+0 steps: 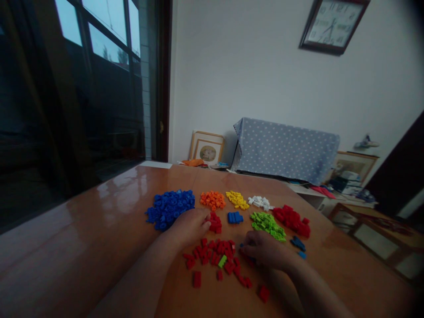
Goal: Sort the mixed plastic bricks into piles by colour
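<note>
My left hand [192, 224] reaches in beside a small cluster of red toy bricks [215, 223], its fingers curled together at the cluster's left edge. Whatever may be between those fingertips is hidden. Low over the table, my right hand [265, 250] is closed, fingers bent downward, just in front of the lime green brick pile [267, 225]. A bit of a blue brick [241, 245] shows at its fingertips; I cannot tell if it is gripped. Between my arms lie scattered red bricks [215, 251] with one green brick [222, 261] among them.
Piles of blue [172, 205], orange [212, 200], yellow [237, 199], white [260, 202] and red bricks [291, 221] line the far side of the wooden table [109, 221]. Joined blue bricks [235, 217] sit mid-table. More blue pieces [297, 243] lie at the right.
</note>
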A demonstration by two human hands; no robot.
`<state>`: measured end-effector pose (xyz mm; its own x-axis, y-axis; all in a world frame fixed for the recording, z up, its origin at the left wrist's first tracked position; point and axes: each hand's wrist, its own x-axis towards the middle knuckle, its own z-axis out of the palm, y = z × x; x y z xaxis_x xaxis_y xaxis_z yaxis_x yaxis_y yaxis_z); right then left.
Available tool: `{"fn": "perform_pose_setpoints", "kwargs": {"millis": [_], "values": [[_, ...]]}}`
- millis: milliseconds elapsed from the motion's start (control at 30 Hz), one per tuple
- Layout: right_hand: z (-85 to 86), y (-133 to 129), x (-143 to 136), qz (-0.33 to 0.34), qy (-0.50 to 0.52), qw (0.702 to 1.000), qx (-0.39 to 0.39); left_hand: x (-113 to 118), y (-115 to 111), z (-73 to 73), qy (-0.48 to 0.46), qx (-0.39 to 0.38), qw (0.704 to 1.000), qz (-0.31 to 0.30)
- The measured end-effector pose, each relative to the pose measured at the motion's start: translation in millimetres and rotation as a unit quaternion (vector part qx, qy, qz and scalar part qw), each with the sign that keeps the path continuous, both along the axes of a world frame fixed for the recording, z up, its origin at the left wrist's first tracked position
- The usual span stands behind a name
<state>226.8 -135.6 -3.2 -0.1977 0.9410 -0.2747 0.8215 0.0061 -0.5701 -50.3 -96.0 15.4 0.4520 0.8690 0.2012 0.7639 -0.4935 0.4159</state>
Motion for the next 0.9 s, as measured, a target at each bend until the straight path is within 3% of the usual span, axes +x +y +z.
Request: {"fn": "perform_pose_setpoints", "kwargs": {"millis": [167, 433, 700, 900], "values": [[0.4, 11.4, 4.3, -0.011, -0.028, 0.996, 0.089, 0.0, -0.4, 0.7, 0.004, 0.007, 1.0, 0.003], [12.0, 44.3, 0.8, -0.054, -0.018, 0.987, 0.147, 0.3, -1.3, 2.6, 0.003, 0.006, 1.0, 0.001], [13.9, 96.5, -16.6, -0.107, -0.108, 0.973, 0.172, -1.4, -1.2, 3.3, -0.005, -0.005, 1.0, 0.015], [3.8, 111.7, -27.0, -0.091, -0.113, 0.976, 0.163, -2.8, -1.7, 3.9, -0.012, -0.004, 1.0, 0.019]]}}
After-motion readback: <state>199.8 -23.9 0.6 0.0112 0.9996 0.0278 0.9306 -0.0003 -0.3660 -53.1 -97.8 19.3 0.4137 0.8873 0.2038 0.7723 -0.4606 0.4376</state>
